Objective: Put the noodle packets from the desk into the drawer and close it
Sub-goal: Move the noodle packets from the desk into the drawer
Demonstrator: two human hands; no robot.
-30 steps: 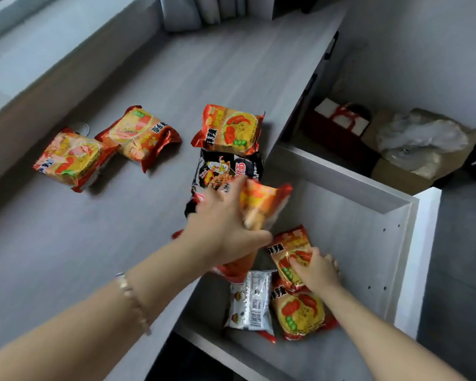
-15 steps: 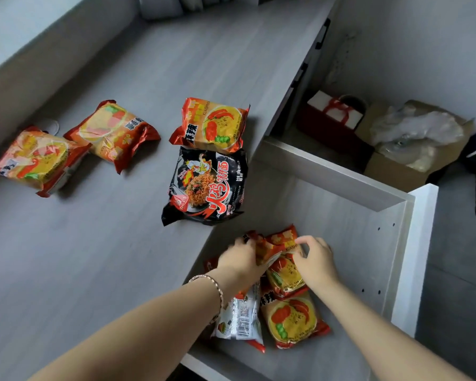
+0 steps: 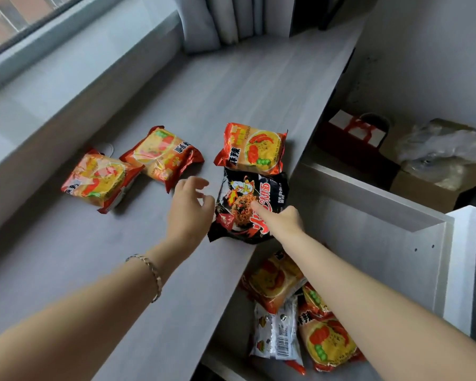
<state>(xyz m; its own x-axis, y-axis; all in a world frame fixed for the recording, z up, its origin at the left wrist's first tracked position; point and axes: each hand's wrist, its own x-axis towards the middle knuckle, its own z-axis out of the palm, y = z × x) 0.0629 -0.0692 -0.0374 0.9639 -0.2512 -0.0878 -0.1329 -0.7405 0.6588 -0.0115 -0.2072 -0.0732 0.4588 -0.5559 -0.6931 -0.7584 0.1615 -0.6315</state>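
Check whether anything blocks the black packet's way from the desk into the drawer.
Nothing visible does. The black packet lies at the desk edge right above the open drawer, with bare drawer floor beside the packets already inside.

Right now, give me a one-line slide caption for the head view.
Both hands, left hand and right hand, reach for the black noodle packet on the desk beside the open drawer.

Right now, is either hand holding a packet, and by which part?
Neither holds anything yet. The right hand rests fingers on the black noodle packet, near its middle; the left hand hovers open beside it.
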